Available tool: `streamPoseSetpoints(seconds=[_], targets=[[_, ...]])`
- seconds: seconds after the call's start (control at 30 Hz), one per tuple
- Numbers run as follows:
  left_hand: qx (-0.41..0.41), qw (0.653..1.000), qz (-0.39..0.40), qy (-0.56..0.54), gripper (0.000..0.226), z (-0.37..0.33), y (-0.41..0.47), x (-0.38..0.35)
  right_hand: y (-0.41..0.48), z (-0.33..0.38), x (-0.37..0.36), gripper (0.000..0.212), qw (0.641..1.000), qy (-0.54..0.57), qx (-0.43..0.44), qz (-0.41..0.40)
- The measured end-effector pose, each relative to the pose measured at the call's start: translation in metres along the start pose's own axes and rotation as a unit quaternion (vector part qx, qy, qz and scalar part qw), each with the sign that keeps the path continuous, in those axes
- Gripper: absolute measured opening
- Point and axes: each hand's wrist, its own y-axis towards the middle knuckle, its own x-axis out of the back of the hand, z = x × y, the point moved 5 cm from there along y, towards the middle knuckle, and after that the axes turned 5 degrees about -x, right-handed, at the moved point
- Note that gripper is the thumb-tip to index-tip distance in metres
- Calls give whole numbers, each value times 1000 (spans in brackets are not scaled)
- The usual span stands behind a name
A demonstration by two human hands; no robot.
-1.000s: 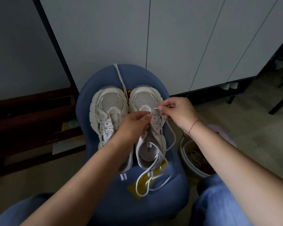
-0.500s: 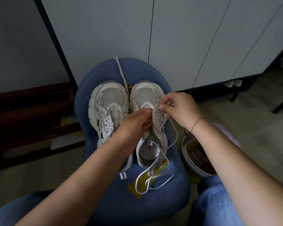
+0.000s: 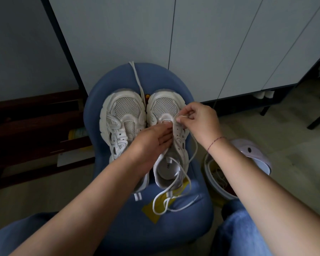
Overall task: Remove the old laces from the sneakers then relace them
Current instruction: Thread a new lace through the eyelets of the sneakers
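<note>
Head camera looked down at a pair of white mesh sneakers that stood side by side, toes pointing away, on a blue padded seat (image 3: 116,218). The left hand (image 3: 151,143) lay across the open throat of the right-hand sneaker (image 3: 164,106), fingers fairly straight and close together, their tips touching the eyelet strip; its thumb was hidden under the hand, so any grip from below could not be told. The right hand (image 3: 199,122) sat just beside those fingertips, thumb and forefinger pinching the end of a white lace (image 3: 174,198) at the top eyelets. A thin red string bracelet (image 3: 215,141) circled that wrist.

From the pinch the lace ran down the shoe's outer side and lay in loose loops over the heel opening and on the seat, partly across a yellow paper (image 3: 150,212). How many eyelets it passed through could not be made out. The left-hand sneaker (image 3: 124,111) had its heel half covered by the left forearm. A second lace (image 3: 137,78) ran between the two toes and over the seat's far edge, its end out of sight.

Beside the seat stood a pale tub (image 3: 255,154), its contents dim and partly hidden by the right arm. Grey cabinet doors (image 3: 211,43) rose behind. Blue denim knees (image 3: 238,235) were cut off at the bottom corners.
</note>
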Motion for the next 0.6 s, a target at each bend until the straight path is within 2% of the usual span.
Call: streamPoseSetpoints(seconds=[0.1, 0.2, 0.37, 0.47, 0.6], targets=[[25, 999, 9, -33, 34, -1, -2, -1, 0, -4, 0, 10, 998, 48, -32, -10], [38, 998, 12, -53, 43, -2, -4, -1, 0, -4, -1, 11, 998, 47, -31, -11], [51, 994, 8, -97, 53, 0, -6, -4, -3, -1, -5, 16, 997, 64, -21, 24], [54, 993, 14, -101, 55, 1, -7, -5, -5, 1, -7, 9, 996, 72, -29, 40], [55, 994, 19, -97, 58, 2, -8, -5, -14, 2, -13, 41, 995, -12, -41, 85]])
